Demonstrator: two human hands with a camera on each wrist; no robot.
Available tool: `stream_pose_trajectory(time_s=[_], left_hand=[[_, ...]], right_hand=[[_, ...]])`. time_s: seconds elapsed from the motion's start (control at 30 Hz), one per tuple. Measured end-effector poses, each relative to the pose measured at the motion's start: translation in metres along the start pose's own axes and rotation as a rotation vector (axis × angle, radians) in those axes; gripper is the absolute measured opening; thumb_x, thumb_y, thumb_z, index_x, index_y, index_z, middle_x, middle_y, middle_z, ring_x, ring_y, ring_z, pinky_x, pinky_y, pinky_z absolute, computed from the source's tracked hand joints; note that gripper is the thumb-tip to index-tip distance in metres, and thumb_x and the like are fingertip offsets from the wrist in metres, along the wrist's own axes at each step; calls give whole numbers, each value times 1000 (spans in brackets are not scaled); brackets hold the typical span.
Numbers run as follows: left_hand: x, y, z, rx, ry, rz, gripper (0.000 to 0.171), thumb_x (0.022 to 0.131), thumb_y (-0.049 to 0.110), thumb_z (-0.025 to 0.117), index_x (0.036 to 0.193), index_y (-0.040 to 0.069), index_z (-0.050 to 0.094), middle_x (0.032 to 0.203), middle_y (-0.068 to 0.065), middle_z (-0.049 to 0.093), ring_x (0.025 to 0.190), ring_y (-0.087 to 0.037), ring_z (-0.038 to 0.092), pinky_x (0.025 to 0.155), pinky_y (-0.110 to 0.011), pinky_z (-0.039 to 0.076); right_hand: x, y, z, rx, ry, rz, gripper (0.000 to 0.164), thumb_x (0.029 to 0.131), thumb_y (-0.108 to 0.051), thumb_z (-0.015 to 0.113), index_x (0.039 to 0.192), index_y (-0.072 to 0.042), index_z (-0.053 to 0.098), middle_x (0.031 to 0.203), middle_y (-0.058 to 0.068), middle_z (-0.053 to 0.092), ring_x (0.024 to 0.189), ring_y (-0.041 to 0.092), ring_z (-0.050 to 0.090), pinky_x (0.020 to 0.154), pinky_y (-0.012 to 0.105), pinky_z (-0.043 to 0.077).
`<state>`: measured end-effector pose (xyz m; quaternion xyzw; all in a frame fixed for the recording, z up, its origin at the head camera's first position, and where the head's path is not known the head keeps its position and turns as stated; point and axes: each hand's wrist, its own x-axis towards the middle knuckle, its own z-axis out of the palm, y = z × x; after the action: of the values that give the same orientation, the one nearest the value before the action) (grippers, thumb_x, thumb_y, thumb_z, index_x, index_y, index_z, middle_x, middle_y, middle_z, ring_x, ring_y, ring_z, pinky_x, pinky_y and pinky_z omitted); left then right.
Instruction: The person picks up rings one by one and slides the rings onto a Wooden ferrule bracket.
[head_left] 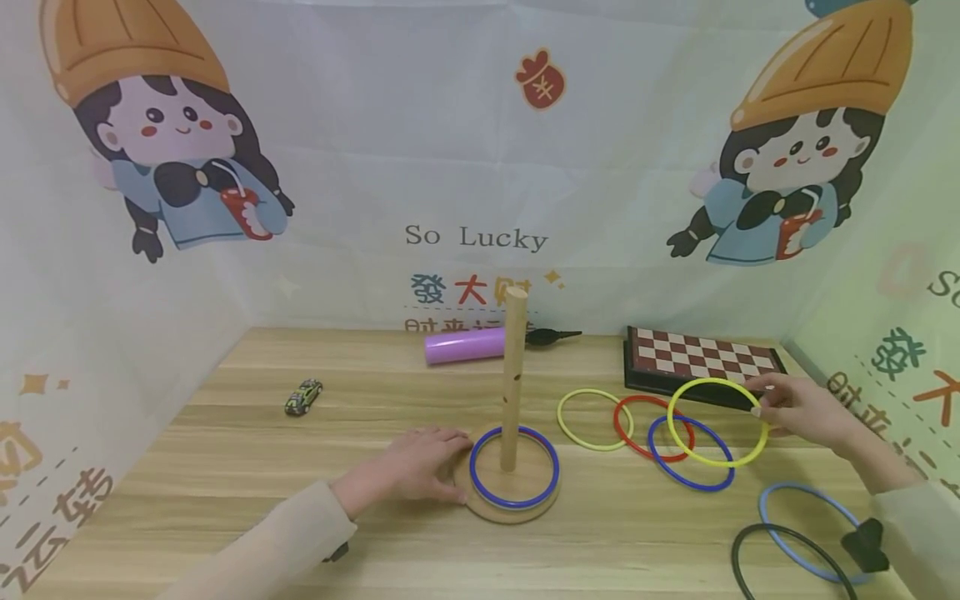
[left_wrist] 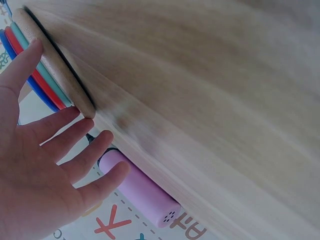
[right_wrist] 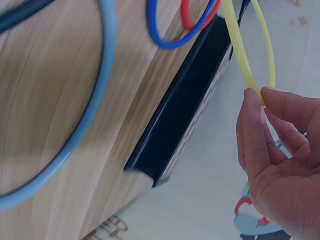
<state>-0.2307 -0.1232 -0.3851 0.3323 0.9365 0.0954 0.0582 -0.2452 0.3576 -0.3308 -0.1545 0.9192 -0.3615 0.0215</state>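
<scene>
My left hand point(head_left: 420, 465) rests at the left edge of the round base point(head_left: 510, 517) of a wooden peg stand, its fingers spread along the rim. Around the upright peg point(head_left: 513, 358) lies a blue ring point(head_left: 514, 505). Below it, the left wrist view shows a red ring point(left_wrist: 50, 92) and a teal ring point(left_wrist: 53, 83) stacked on the base. At the right, my right hand point(head_left: 810, 410) pinches a bright yellow ring point(head_left: 712, 381) between thumb and fingertips. That ring is raised and overlaps a dark blue ring point(head_left: 697, 486) and a red ring point(head_left: 637, 451) in the head view.
A pale yellow ring point(head_left: 573, 437) lies right of the stand. Light blue point(head_left: 795, 560) and black point(head_left: 738, 554) rings lie front right. Behind stand a checkered board box point(head_left: 697, 357) and a purple cylinder pump point(head_left: 465, 346); a toy car point(head_left: 303, 397) sits left.
</scene>
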Motion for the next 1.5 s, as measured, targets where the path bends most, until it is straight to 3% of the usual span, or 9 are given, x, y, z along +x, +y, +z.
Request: stream_pose_trajectory(time_s=[0.3, 0.8, 1.03, 1.27, 1.5], left_hand=[[1, -2, 1, 14, 6, 11, 73, 73, 48, 64, 128, 4, 44, 130, -13, 41, 117, -33, 37, 94, -53, 29], [0, -1, 0, 3, 4, 8, 72, 73, 47, 64, 127, 4, 44, 130, -13, 41, 117, -33, 37, 93, -54, 28], [1, -2, 2, 15, 6, 10, 73, 73, 48, 64, 128, 4, 44, 130, -13, 41, 117, -33, 37, 93, -53, 29], [1, -1, 1, 8, 5, 11, 72, 73, 47, 64, 127, 4, 44, 130, -13, 41, 116, -33, 37, 93, -53, 29], [1, -2, 1, 13, 11, 18, 72, 73, 47, 64, 127, 3, 44, 129, -13, 42, 116, -32, 39, 93, -51, 30]], right_hand=[[13, -21, 17, 116, -31, -67, 36, 83, 4, 52, 116, 13, 42, 82, 12, 51, 72, 13, 54, 61, 35, 52], [36, -70, 36, 226, -85, -85, 35, 84, -2, 55, 117, 4, 46, 88, 16, 50, 78, 28, 56, 64, 35, 52], [47, -89, 37, 274, -86, -105, 39, 86, -6, 55, 121, 6, 42, 94, 22, 49, 79, 21, 57, 64, 35, 52], [55, -109, 32, 399, -85, -98, 45, 87, -9, 55, 126, 5, 37, 94, 20, 50, 88, 17, 60, 73, 39, 50], [62, -129, 24, 460, -41, -58, 46, 88, -8, 54, 128, 1, 34, 94, 13, 51, 76, 19, 61, 61, 25, 50]])
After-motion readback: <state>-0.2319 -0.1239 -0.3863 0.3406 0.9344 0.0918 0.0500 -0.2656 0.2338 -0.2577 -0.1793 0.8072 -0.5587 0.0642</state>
